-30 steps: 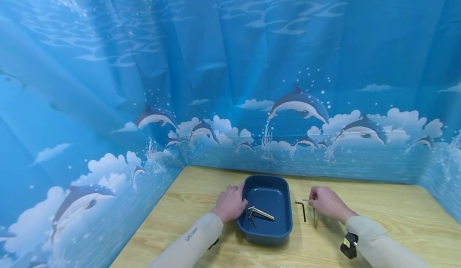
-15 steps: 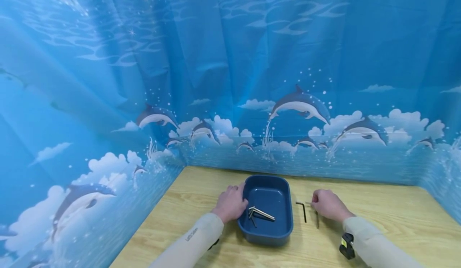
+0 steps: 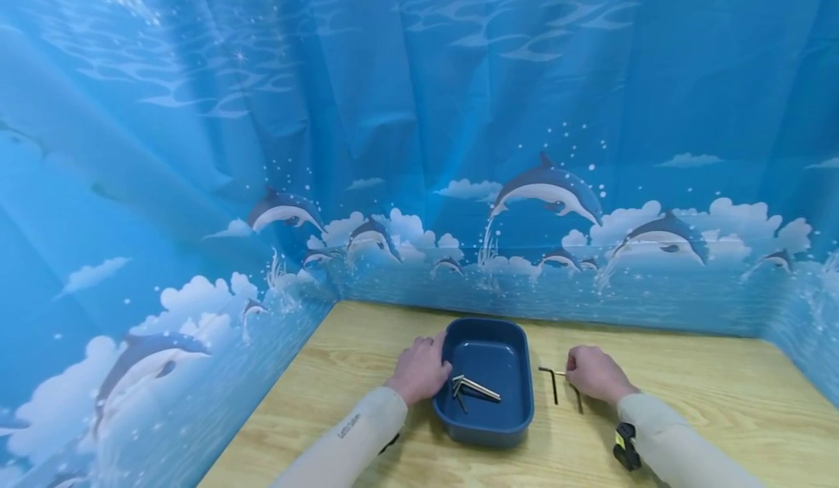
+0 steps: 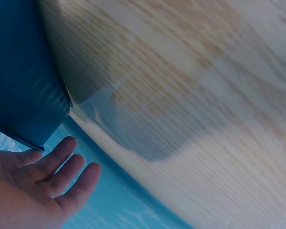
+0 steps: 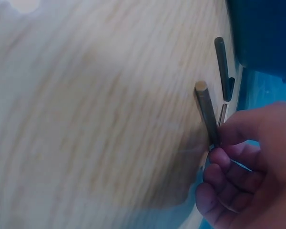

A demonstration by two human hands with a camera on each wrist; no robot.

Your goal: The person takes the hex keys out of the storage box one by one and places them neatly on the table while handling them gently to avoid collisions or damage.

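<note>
In the head view, my left hand (image 3: 421,370) holds the left rim of a dark blue tub (image 3: 490,433). Its thumb lies over the rim; in the left wrist view the other fingers (image 4: 81,183) stretch out beside the wall. Several brass-coloured and dark hex keys (image 3: 481,389) lie inside the tub. Right of it, my right hand (image 3: 598,375) pinches the bend of an L-shaped hex key (image 5: 207,112) between thumb and fingers. The short arm points towards the tub, the long one towards me. A black hex key (image 3: 554,387) lies on the table between hand and tub.
The light wood-grain table (image 3: 708,393) runs back to a blue dolphin-print curtain (image 3: 557,291), which also stands along the left and right sides. A dark device (image 3: 626,446) is strapped to the right wrist.
My right hand has shifted slightly, and the pinched hex key's long arm has turned a little on the table. The left hand, the tub and the keys inside have not visibly moved.
</note>
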